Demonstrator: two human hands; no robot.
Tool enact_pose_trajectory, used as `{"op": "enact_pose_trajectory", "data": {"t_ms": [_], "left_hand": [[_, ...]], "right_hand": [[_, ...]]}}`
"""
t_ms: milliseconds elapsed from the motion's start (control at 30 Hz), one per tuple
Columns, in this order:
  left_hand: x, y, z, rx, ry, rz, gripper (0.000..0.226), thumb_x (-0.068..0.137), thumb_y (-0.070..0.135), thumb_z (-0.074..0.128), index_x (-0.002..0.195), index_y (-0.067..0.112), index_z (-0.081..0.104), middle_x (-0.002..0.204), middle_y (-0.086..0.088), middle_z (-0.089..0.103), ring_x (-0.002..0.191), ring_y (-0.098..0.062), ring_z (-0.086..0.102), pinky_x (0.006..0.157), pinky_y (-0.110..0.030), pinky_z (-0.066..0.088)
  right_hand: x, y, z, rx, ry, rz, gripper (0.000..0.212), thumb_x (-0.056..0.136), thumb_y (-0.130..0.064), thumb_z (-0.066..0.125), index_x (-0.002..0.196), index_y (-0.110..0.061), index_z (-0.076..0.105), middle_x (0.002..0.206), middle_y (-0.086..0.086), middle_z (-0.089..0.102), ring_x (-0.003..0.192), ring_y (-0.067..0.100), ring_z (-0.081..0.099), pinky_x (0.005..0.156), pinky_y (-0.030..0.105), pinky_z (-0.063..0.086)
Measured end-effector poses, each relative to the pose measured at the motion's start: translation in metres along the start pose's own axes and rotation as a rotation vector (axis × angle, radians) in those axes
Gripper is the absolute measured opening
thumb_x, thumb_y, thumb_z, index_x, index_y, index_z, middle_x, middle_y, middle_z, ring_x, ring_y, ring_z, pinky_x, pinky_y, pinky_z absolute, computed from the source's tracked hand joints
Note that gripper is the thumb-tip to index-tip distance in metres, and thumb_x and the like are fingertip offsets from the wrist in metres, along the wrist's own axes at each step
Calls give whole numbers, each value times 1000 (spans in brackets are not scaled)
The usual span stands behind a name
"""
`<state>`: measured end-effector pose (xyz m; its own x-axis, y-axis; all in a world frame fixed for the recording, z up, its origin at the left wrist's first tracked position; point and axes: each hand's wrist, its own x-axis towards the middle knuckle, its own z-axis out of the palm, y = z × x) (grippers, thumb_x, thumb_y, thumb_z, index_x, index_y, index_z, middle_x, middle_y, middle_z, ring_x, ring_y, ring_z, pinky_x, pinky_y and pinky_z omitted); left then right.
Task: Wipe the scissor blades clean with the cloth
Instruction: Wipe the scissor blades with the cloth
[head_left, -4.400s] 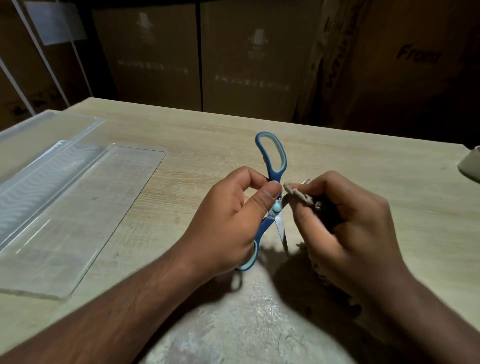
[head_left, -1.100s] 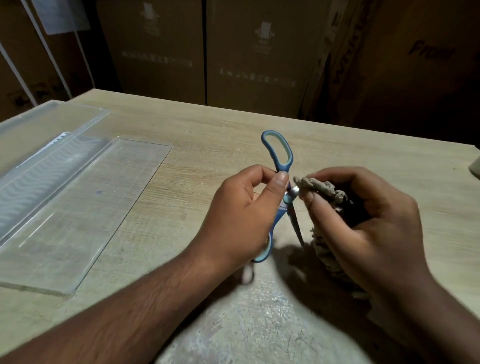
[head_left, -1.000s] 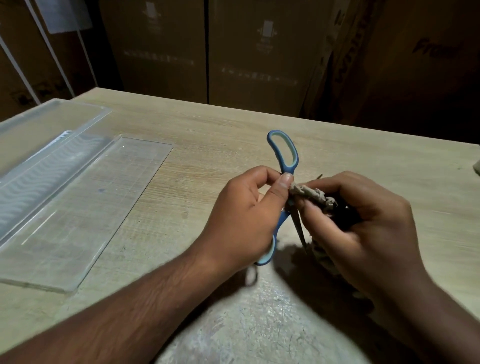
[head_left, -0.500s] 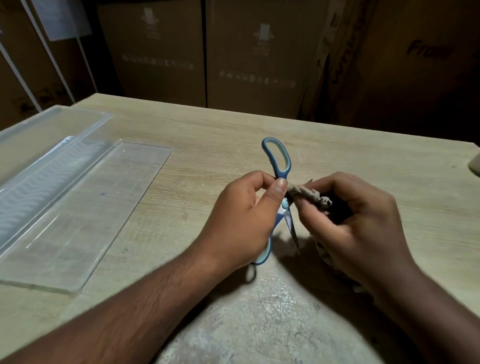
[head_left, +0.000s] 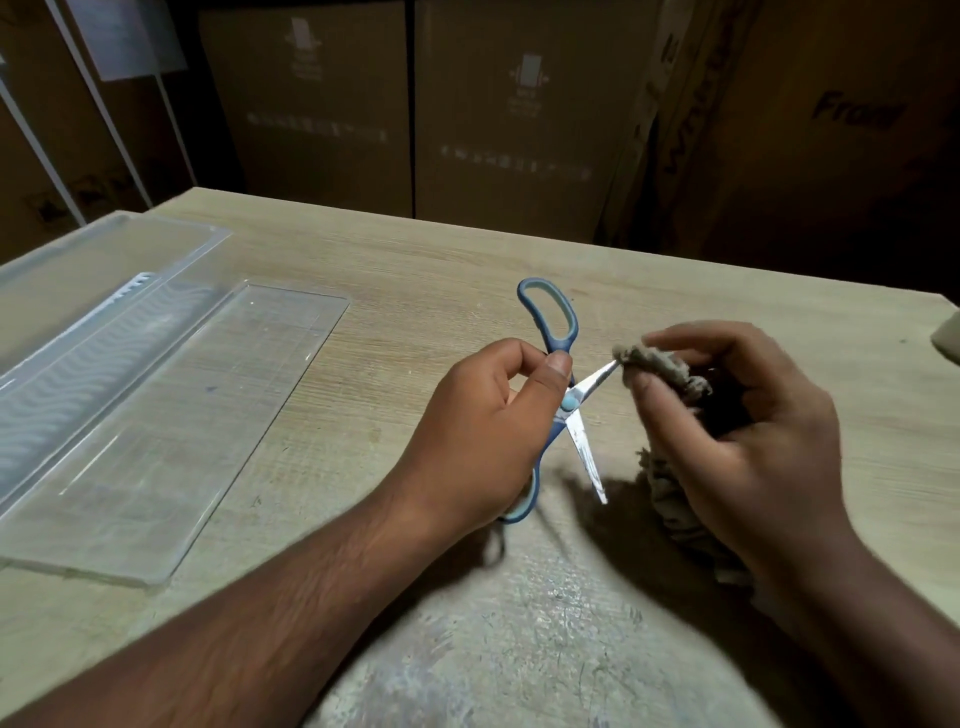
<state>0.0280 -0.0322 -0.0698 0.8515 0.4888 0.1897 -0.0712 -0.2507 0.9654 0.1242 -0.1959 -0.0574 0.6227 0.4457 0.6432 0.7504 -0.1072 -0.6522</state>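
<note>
The left hand (head_left: 485, 431) grips the blue-handled scissors (head_left: 563, 395) by the handles, thumb pressed just above the pivot, fingers curled round the grip. One handle loop stands clear above this hand; the other shows below its heel. The blades are spread wide: the upper blade (head_left: 596, 382) points toward the right hand, the lower blade (head_left: 586, 451) angles down between the two hands, tip free above the table (head_left: 415, 270). The right hand (head_left: 737, 431) pinches a bunched tan cloth (head_left: 657, 366) between thumb and fingers; the cloth's leading edge touches the tip of the upper blade, and the rest hangs below the palm. The hands are near, not touching. A clear plastic sheet (head_left: 171, 431) lies flat well to the left of the left hand, with a clear ribbed tray (head_left: 78, 364) beside it. Cardboard boxes (head_left: 519, 119) stand beyond the table's far edge.
</note>
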Motion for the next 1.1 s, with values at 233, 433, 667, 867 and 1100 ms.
{"op": "enact_pose_trajectory", "data": {"t_ms": [233, 433, 667, 867, 1100], "left_hand": [[1, 0, -3, 32, -47, 52, 28, 109, 35, 54, 90, 20, 69, 69, 12, 66, 60, -6, 54, 63, -25, 44], [4, -1, -2, 74, 9, 5, 30, 108, 36, 55, 87, 22, 70, 62, 18, 63, 59, -7, 50, 58, -21, 40], [-1, 2, 4, 59, -25, 52, 37, 101, 48, 53, 89, 17, 69, 81, -26, 65, 65, -32, 55, 69, -50, 52], [-1, 1, 3, 54, -8, 46, 35, 101, 49, 53, 89, 20, 69, 79, -28, 65, 66, -41, 57, 70, -56, 51], [1, -4, 0, 91, 4, 29, 28, 109, 40, 53, 90, 25, 68, 74, -19, 64, 57, -19, 46, 59, -34, 39]], "right_hand": [[6, 25, -8, -161, 45, 70, 14, 96, -16, 76, 98, -30, 74, 84, -12, 72, 71, 10, 67, 65, 22, 49], [0, 10, -3, -25, 15, -32, 12, 95, -16, 70, 102, -25, 73, 91, -7, 71, 75, 14, 67, 64, 31, 51], [-3, 11, 4, -186, -197, -218, 21, 90, -23, 68, 107, -15, 77, 95, -4, 69, 85, 13, 66, 71, 32, 52], [-3, 9, 5, -130, -208, -178, 15, 92, -21, 69, 103, -18, 79, 90, -7, 69, 80, 10, 66, 68, 26, 50], [1, 17, -7, -230, -35, -122, 12, 93, -10, 79, 104, -16, 80, 93, -4, 71, 84, 9, 67, 70, 26, 52]]}}
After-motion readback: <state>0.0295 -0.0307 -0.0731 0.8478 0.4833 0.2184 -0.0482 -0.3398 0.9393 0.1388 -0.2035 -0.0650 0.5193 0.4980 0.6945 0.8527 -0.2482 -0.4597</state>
